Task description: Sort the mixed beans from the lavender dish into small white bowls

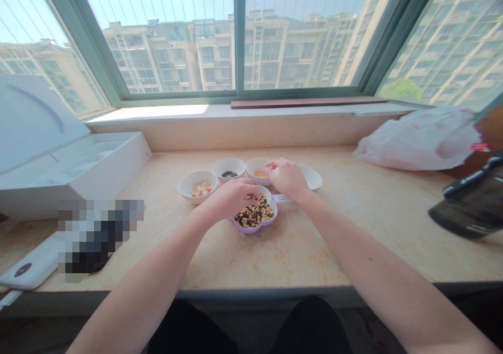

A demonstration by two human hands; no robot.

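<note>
A lilac flower-shaped dish [257,227] full of mixed beans and seeds sits in the middle of the stone sill. My left hand [229,198] hovers over its left side, fingers curled together in a pinch above the beans; what they hold is too small to name. My right hand [288,178] reaches past the dish, fingers bent together over a small white bowl of yellow grains [256,168]. To the left stand a white bowl of black seeds [229,168] and a white bowl of pale nuts [198,185]. A white plate [312,177] lies behind my right hand.
A large open white box [74,173] fills the left of the sill. A white power bank [29,267] lies at the near left edge. A white plastic bag [420,139] sits far right, with a dark container [469,207] nearer. Window glass runs behind.
</note>
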